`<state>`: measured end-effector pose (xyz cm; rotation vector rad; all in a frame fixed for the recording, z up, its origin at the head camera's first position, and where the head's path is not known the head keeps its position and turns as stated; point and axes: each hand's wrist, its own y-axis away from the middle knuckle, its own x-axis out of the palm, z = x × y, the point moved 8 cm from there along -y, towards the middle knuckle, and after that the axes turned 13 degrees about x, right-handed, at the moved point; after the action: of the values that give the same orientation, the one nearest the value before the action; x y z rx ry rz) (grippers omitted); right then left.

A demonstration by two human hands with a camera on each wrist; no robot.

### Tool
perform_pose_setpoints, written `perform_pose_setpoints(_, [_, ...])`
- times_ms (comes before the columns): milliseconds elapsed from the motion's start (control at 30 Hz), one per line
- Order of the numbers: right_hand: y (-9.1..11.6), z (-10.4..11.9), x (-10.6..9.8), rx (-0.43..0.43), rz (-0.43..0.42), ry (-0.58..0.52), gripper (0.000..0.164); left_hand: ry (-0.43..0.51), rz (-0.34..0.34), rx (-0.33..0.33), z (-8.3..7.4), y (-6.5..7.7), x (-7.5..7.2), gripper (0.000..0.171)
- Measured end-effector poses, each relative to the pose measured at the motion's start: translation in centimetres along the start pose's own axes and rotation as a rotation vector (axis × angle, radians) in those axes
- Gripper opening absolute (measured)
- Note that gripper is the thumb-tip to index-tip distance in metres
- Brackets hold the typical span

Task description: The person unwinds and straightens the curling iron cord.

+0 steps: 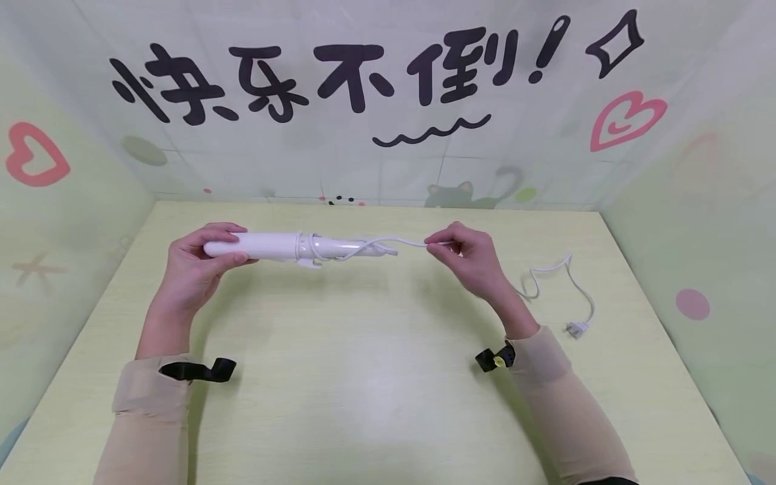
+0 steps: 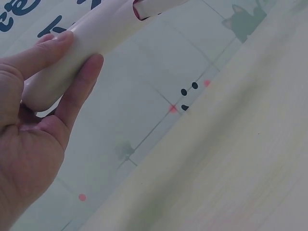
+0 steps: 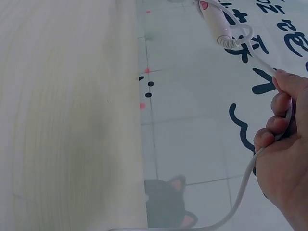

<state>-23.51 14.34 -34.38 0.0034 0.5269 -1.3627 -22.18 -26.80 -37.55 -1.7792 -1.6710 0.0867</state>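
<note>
A white wand-shaped appliance, which looks like a curling iron [image 1: 267,246], is held level above the table. My left hand [image 1: 190,269] grips its thick rounded end, thumb on one side and fingers on the other, also plain in the left wrist view. Its narrower end points right and carries a coiled cord sleeve [image 3: 232,43]. The white cord [image 1: 394,240] loops loosely around the narrower part. My right hand [image 1: 473,259] pinches the cord to the right of that end, with fingers curled round it in the right wrist view.
The cord's far stretch lies in bends on the table [image 1: 364,417] to the right, ending in a white two-pin plug [image 1: 576,329]. A printed sheet [image 1: 364,162] with black lettering rises behind the table, and similar walls stand left and right.
</note>
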Motion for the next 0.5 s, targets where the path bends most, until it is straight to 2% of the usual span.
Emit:
perform_pose_setpoints(333, [0.11, 0.00, -0.44, -0.024, -0.018, 0.023, 0.007, -0.005, 0.002, -0.021, 0.44, -0.09, -0.20, 0.037])
perform_pose_setpoints(500, [0.21, 0.15, -0.69, -0.044, -0.042, 0.049, 0.009, 0.006, 0.037, -0.014, 0.47, -0.44, 0.07, 0.037])
